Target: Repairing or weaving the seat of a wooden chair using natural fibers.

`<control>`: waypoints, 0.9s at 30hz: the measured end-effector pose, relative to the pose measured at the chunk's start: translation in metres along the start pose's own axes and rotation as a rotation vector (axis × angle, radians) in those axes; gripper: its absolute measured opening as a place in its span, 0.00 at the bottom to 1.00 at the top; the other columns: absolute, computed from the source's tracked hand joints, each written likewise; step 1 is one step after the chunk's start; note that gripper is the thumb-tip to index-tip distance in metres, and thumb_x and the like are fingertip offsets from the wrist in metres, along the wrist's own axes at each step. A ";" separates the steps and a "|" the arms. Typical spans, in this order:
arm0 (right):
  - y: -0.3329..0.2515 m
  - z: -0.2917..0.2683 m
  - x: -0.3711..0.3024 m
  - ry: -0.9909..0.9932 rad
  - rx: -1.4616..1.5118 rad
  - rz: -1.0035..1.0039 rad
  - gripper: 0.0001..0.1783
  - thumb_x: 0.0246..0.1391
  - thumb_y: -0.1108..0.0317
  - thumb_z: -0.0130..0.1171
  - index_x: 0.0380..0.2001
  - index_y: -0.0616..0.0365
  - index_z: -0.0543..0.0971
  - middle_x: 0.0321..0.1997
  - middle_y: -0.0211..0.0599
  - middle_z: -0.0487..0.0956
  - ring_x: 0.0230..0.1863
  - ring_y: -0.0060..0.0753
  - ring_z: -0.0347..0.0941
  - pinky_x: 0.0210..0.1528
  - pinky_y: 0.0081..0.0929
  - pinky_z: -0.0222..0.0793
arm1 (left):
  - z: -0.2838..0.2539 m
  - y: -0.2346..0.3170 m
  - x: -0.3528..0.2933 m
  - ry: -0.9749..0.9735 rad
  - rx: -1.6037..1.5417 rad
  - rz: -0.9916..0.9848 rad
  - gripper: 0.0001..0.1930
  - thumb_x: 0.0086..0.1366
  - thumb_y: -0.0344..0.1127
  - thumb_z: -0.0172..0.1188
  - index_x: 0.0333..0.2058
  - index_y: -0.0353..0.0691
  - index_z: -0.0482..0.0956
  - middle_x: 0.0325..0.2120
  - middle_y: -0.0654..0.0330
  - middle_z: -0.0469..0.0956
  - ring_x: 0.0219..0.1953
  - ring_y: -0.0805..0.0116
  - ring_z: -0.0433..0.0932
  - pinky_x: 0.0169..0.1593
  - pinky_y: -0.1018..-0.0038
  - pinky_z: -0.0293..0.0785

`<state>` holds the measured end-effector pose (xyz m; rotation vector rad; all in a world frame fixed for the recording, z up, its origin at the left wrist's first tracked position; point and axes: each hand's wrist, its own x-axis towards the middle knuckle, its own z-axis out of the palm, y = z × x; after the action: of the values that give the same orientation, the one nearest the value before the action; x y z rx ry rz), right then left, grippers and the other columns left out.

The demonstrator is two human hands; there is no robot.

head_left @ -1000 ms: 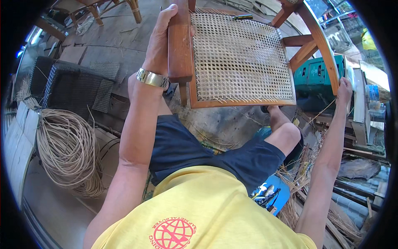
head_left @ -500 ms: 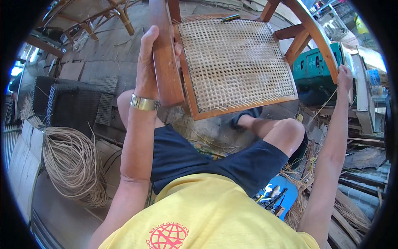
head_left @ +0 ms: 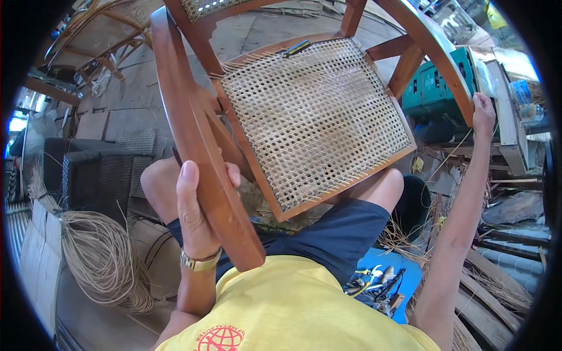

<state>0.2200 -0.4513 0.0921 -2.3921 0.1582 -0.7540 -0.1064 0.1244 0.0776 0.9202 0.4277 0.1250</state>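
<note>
A wooden armchair with a woven cane seat [head_left: 316,123] is tilted over my lap. My left hand [head_left: 202,216] is closed around its left armrest [head_left: 196,137], thumb on the near side and fingertips showing past the far edge. A small dark tip [head_left: 176,156] juts out above that thumb; I cannot make out what it is. My right hand [head_left: 483,114] grips the end of the right armrest [head_left: 439,58]. Loose cane ends stick out along the seat frame's near and left edges. On the seat's far edge lies a hand tool with a black-and-yellow handle [head_left: 296,48].
Coiled rattan strands [head_left: 105,257] lie at the left, near a dark woven piece of furniture [head_left: 96,181]. Green crates [head_left: 439,88] stand at the right. Beside my right thigh, a blue surface [head_left: 404,260] carries several small tools. Another rattan chair [head_left: 102,32] stands far left.
The chair has come nearer to me and turned, its left side lowering toward my lap. My left hand moved down with the left armrest; my right hand has barely moved.
</note>
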 end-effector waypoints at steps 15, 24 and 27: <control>-0.048 -0.086 -0.133 0.162 0.477 0.154 0.13 0.64 0.66 0.61 0.48 0.63 0.78 0.37 0.29 0.76 0.31 0.14 0.65 0.29 0.17 0.59 | -0.098 -0.073 0.006 -0.370 1.144 -0.107 0.23 0.75 0.52 0.50 0.52 0.35 0.71 0.27 0.58 0.79 0.25 0.74 0.77 0.26 0.75 0.71; -0.161 0.069 -0.362 -1.056 0.372 0.171 0.07 0.57 0.66 0.63 0.33 0.59 0.80 0.31 0.38 0.78 0.32 0.34 0.76 0.39 0.31 0.72 | -0.043 -0.121 0.043 -0.682 1.521 0.291 0.13 0.74 0.39 0.46 0.41 0.36 0.75 0.22 0.46 0.79 0.28 0.42 0.80 0.33 0.53 0.74; -0.156 0.096 -0.379 -0.952 0.244 -0.113 0.07 0.58 0.67 0.60 0.33 0.59 0.79 0.33 0.41 0.77 0.36 0.45 0.77 0.41 0.38 0.72 | -0.019 -0.129 0.045 -0.556 1.679 0.045 0.12 0.72 0.41 0.49 0.38 0.39 0.74 0.22 0.45 0.79 0.28 0.42 0.80 0.33 0.52 0.75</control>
<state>-0.0520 -0.1679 -0.0588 -2.2728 -0.4345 0.3526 -0.0836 0.0734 -0.0486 2.5171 -0.1268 -0.5431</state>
